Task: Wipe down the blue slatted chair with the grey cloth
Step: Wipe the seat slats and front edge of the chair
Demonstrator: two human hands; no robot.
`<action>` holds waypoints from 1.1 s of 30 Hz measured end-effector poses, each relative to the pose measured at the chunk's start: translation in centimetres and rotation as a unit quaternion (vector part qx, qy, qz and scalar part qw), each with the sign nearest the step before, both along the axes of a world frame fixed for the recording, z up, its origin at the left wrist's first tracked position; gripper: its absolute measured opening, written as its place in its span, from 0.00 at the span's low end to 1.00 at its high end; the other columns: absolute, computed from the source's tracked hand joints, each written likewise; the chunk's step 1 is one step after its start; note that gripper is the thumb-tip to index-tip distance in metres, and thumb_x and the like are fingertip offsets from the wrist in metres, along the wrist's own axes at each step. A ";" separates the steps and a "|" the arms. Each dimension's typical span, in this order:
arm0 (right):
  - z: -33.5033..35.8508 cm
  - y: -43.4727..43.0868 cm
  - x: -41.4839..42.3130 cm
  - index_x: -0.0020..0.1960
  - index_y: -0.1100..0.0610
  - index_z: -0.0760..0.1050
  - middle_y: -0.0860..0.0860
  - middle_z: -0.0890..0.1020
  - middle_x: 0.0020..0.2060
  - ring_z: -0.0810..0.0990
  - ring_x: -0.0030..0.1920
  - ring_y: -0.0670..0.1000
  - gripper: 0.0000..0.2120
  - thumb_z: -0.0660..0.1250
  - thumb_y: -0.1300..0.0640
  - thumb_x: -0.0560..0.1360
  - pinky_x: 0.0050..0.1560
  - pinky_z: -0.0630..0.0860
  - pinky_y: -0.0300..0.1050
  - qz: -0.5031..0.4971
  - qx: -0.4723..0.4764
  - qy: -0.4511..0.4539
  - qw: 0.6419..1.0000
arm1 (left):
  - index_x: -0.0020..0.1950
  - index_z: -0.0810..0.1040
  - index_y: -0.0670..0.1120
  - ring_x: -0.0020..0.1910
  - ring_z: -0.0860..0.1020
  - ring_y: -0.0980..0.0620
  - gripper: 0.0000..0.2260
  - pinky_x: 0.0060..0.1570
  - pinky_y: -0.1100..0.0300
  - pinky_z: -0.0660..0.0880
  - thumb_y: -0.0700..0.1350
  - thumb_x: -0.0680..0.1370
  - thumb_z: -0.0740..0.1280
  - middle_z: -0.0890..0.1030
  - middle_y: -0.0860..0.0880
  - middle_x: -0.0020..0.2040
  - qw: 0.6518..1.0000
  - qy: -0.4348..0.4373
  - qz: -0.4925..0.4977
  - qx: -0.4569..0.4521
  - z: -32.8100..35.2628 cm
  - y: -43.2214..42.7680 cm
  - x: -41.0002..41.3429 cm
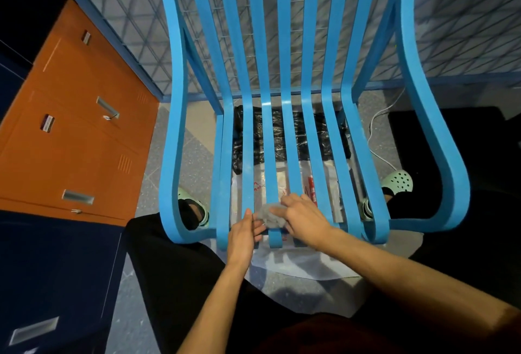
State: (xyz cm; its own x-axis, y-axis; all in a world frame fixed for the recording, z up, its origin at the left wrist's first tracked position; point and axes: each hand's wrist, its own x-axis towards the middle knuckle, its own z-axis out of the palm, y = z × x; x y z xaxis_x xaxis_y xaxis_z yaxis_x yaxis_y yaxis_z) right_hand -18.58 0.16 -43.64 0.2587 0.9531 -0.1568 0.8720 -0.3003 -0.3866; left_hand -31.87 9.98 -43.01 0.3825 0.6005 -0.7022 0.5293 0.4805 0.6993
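Note:
The blue slatted chair (290, 77) fills the middle of the view, its slats running from the back down to the front edge near me. A small crumpled grey cloth (271, 216) lies bunched on the front ends of the middle slats. My right hand (303, 219) rests over the cloth's right side with fingers curled onto it. My left hand (244, 236) is at the cloth's left edge, thumb up, its fingers touching the cloth from below and partly hidden by a slat.
Orange lockers (76, 133) and dark blue cabinets (53, 274) stand to the left. Under the seat lie a black plastic sheet (284, 131) and a white plastic bag (296, 266). My feet in pale green clogs (400, 180) straddle the chair. A white cable (377, 119) runs at right.

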 end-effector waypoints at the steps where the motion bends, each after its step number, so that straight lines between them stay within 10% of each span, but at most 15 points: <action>1: -0.1 0.8 0.7 0.66 0.50 0.76 0.54 0.77 0.50 0.73 0.53 0.54 0.20 0.64 0.63 0.77 0.55 0.67 0.49 -0.027 -0.003 0.003 1.000 | 0.64 0.77 0.41 0.50 0.82 0.51 0.21 0.47 0.60 0.77 0.53 0.84 0.53 0.84 0.49 0.48 1.000 0.002 -0.003 -0.004 0.1 -0.1 0.1; 22: -0.9 -1.6 0.4 0.67 0.47 0.75 0.52 0.77 0.47 0.74 0.50 0.53 0.21 0.65 0.60 0.76 0.51 0.69 0.46 0.097 -0.005 0.071 0.993 | 0.51 0.81 0.51 0.53 0.82 0.50 0.16 0.62 0.48 0.75 0.54 0.84 0.55 0.85 0.49 0.50 1.000 -0.004 0.016 0.003 0.2 -0.2 0.9; 27: -1.4 1.1 2.8 0.70 0.46 0.71 0.51 0.76 0.55 0.71 0.55 0.50 0.22 0.64 0.59 0.78 0.58 0.67 0.46 0.018 0.013 0.063 0.998 | 0.46 0.81 0.54 0.51 0.82 0.50 0.16 0.52 0.57 0.77 0.50 0.84 0.54 0.84 0.51 0.46 1.000 -0.011 0.003 0.017 0.9 0.6 3.2; 33: -1.9 5.5 7.1 0.71 0.48 0.71 0.52 0.77 0.55 0.72 0.56 0.54 0.24 0.64 0.62 0.76 0.58 0.68 0.49 -0.009 -0.001 0.055 0.998 | 0.64 0.78 0.45 0.60 0.77 0.53 0.15 0.66 0.58 0.69 0.49 0.83 0.57 0.79 0.50 0.62 0.998 -0.029 0.005 0.055 0.8 1.7 7.0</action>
